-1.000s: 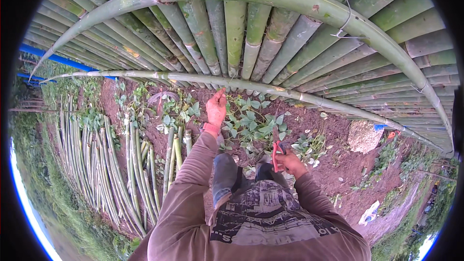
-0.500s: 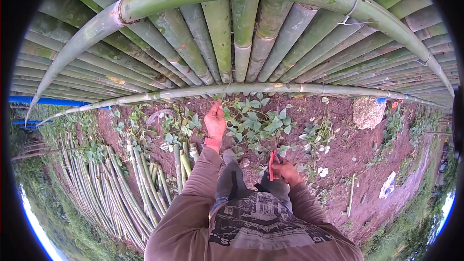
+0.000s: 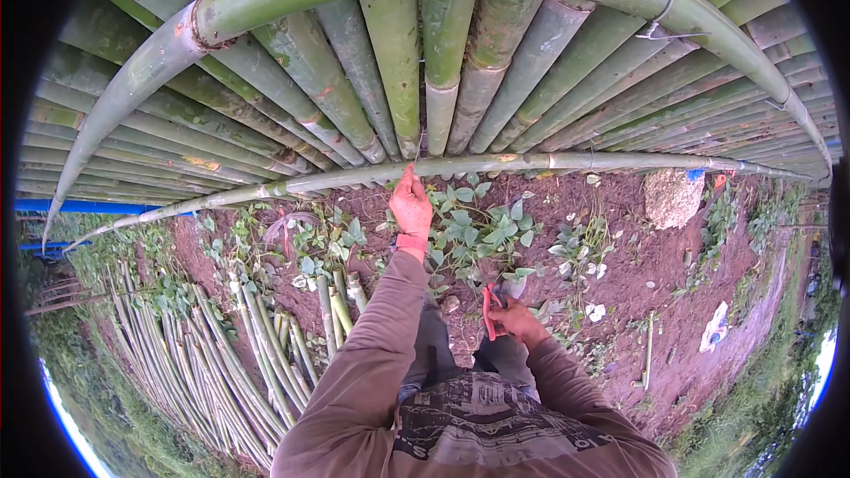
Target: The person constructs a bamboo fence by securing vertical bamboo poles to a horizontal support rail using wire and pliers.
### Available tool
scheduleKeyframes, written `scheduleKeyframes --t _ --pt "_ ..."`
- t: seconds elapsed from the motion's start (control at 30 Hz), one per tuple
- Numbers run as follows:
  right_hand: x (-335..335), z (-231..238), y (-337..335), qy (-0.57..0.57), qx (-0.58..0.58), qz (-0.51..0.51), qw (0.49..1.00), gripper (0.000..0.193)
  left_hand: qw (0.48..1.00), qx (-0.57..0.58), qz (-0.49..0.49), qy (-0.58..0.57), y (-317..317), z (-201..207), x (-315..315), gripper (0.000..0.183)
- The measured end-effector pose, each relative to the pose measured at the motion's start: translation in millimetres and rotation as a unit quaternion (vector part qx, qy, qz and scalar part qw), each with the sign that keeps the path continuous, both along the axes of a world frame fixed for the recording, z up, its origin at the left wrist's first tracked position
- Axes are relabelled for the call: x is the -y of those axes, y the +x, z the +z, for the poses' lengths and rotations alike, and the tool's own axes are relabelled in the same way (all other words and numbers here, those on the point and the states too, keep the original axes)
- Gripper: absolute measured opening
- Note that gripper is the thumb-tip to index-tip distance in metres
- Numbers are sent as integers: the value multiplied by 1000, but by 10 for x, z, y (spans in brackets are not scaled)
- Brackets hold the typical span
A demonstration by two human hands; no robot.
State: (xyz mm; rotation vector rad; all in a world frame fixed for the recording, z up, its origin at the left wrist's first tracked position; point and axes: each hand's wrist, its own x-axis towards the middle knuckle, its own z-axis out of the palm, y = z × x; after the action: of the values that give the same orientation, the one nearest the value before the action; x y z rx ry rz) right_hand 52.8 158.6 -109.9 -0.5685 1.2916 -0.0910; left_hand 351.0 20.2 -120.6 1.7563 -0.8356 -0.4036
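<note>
Looks like the left hand [image 3: 411,205] is fiddling at the lower bamboo rail [image 3: 496,163], fingers pinched narrow, can't tell on what. The right hand [image 3: 518,320] grips red-handled pliers [image 3: 486,311], bodyward of that rail; next move probably calls for bringing them to it.

Left hand [image 3: 411,205]: is raised and shifted rightward, the fingertips [image 3: 409,173] now brought up to the lower bamboo pole [image 3: 496,162].
Left sleeve [image 3: 382,327]: is stretched farther forward.
Pliers [image 3: 488,312]: are drawn slightly left and back toward the body by the right hand [image 3: 518,320].
</note>
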Motion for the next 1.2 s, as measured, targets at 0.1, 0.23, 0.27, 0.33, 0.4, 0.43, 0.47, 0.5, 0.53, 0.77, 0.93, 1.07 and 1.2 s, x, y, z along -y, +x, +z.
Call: scheduleKeyframes --t 0.1,0.23,0.27,0.33,0.4,0.43,0.47,0.5,0.53,0.77,0.93,1.07,1.2 --pt "58 -32 99 -9 48 10 999 34 999 13 31 -14 14 -152 240 34" --pt "135 -173 197 7 48 31 998 42 996 83 6 45 126 -324 426 33" --pt "184 -186 242 11 53 27 998 42 992 112 -17 59 172 -330 461 32" --pt "253 -248 316 -5 76 54 996 44 989 124 -38 77 243 -314 512 30" --pt "259 -461 385 -3 126 24 992 44 985 149 -53 66 282 -273 569 29" --pt "300 -522 477 -7 124 21 992 44 986 148 -57 56 307 -249 592 29" --pt "357 -545 568 -10 122 19 992 45 984 155 -67 59 301 -229 599 29" --pt "411 -559 636 -19 115 34 993 46 984 152 -82 38 294 -211 598 29" --pt "433 -586 700 -17 121 27 992 46 984 148 -95 16 299 -207 598 29" --pt "326 -776 924 14 174 -32 984 49 985 155 -59 58 223 -445 618 29" --pt "280 -1007 972 -1 142 -49 989 42 993 77 -50 72 214 -493 684 27" --pt "422 -1167 1129 -8 159 -89 983 41 966 -257 -32 4 62 -434 665 19" --pt "473 -1285 1263 3 188 -116 975 39 951 -305 16 -56 33 -559 507 10"
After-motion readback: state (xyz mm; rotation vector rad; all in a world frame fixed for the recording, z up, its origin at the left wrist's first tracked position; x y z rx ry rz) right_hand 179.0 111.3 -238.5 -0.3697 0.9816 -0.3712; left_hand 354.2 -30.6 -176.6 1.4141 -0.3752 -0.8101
